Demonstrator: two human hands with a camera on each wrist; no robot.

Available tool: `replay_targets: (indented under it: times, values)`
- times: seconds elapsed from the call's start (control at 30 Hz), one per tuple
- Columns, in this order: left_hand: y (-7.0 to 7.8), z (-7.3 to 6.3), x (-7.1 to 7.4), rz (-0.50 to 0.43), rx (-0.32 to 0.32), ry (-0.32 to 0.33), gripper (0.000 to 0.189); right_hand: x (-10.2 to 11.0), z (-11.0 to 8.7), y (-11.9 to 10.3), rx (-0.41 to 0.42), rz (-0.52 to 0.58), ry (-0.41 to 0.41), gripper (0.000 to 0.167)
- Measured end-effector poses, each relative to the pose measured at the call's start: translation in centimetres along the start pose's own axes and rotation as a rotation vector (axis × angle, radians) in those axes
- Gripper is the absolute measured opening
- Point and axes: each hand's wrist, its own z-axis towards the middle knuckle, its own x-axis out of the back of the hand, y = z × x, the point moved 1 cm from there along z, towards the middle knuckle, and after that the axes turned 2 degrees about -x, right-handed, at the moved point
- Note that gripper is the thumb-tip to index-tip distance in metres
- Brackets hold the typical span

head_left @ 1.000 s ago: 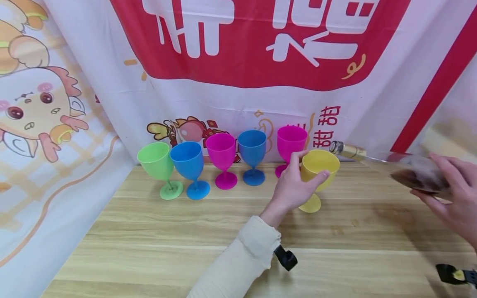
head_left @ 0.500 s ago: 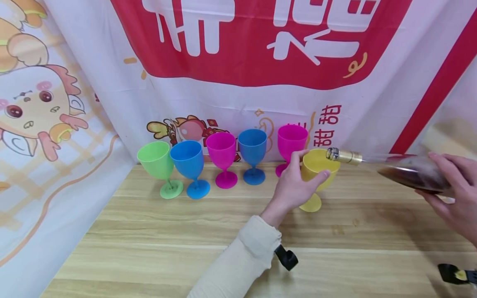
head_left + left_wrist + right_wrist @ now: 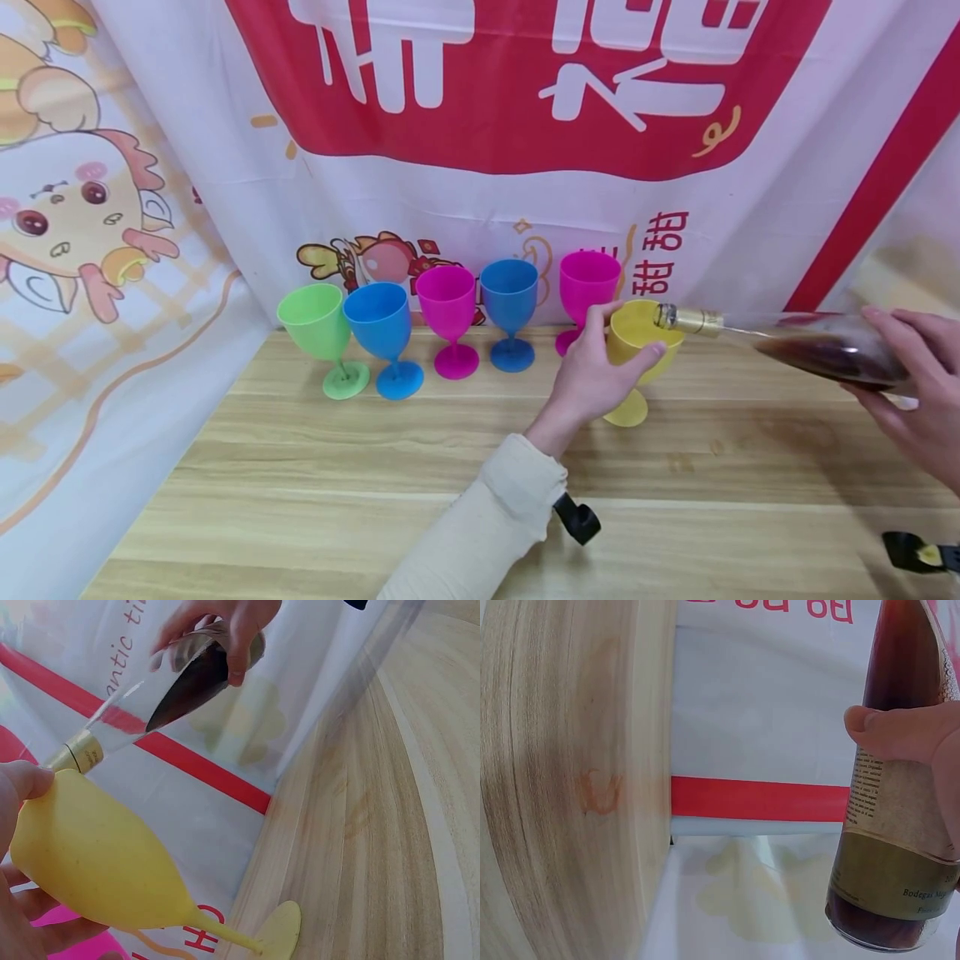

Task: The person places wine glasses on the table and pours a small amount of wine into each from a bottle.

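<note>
My left hand [image 3: 588,375] holds the bowl of a yellow goblet [image 3: 639,323], whose foot stands on the wooden table. From the right, my right hand [image 3: 918,379] grips the lower body of a clear glass wine bottle [image 3: 821,346], tipped almost level. Its gold-banded neck reaches over the goblet's rim. Dark red liquid lies along the lower side of the bottle, with a thin streak of it in the neck. In the right wrist view my thumb presses above the bottle's label [image 3: 892,802]. The left wrist view shows the goblet [image 3: 105,847] from outside, so its contents are hidden.
Along the back of the table [image 3: 315,500] stand a green goblet [image 3: 311,321], two blue goblets [image 3: 377,321] and two magenta goblets [image 3: 447,304]. One magenta goblet is close behind my left hand. A printed cloth [image 3: 480,200] hangs behind them.
The bottle's neck has moved left and slightly down, from beside the yellow goblet to over its rim. My left hand and the goblet have stayed in place.
</note>
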Motion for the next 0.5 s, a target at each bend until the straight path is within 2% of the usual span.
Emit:
replay_targets:
  times: [0.2,0.5]
  values:
    - [0.0,-0.1,-0.1,0.006,0.003,0.001,0.069,0.3,0.1,-0.1,-0.008,0.008,-0.014,0.094]
    - [0.0,0.0,-0.1,0.011,0.003,0.007,0.07,1.0,0.1,-0.8,-0.027,-0.067,-0.077,0.094]
